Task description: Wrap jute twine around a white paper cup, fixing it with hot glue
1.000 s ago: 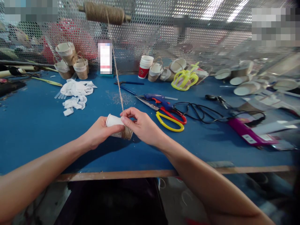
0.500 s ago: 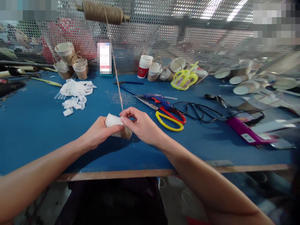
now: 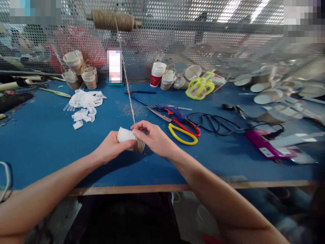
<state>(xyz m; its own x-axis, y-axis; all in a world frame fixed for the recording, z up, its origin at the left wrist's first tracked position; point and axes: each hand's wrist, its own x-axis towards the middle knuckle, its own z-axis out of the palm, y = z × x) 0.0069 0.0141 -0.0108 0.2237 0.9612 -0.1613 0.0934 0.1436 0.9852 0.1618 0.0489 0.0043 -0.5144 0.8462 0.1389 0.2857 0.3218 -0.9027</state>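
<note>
My left hand (image 3: 110, 147) grips a small white paper cup (image 3: 125, 134) lying on its side over the blue table (image 3: 38, 142). Brown twine is wound round the cup's narrow end. My right hand (image 3: 154, 138) pinches the twine strand (image 3: 129, 95) against the cup. The strand runs up taut to a twine spool (image 3: 113, 20) hung on a rod on the mesh panel.
Yellow and red scissors (image 3: 181, 128), a blue glue gun (image 3: 171, 110) and a black cable (image 3: 215, 122) lie just right of my hands. Twine-wrapped cups (image 3: 76, 69), white paper scraps (image 3: 85, 101), stacked cups (image 3: 157, 73), a yellow frame (image 3: 200, 88) and a purple tool (image 3: 266, 145) sit farther off.
The hands stay on the cup with only slight shifts of fingers. The view has tilted a little, so everything sits slightly lower and right.
</note>
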